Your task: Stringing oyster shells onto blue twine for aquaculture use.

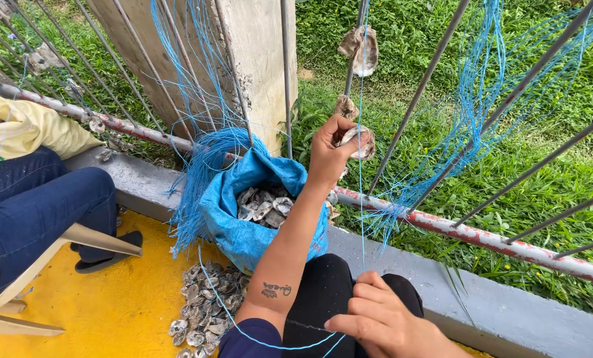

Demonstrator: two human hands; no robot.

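Shell [357,140]: lay against the rail [442,225] bars, above the sack [243,232].
Left hand [329,149]: fingers closed around the shell.
Cord [361,199]: ran straight down from the shell.
Right hand [376,321]: pinched the cord below the rail.

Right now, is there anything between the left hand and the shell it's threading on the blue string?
Nothing visible. The left hand already grips the oyster shell at the railing, with the blue string running straight down from it to the right hand, which pinches the string. No bar or other shell crosses that stretch.
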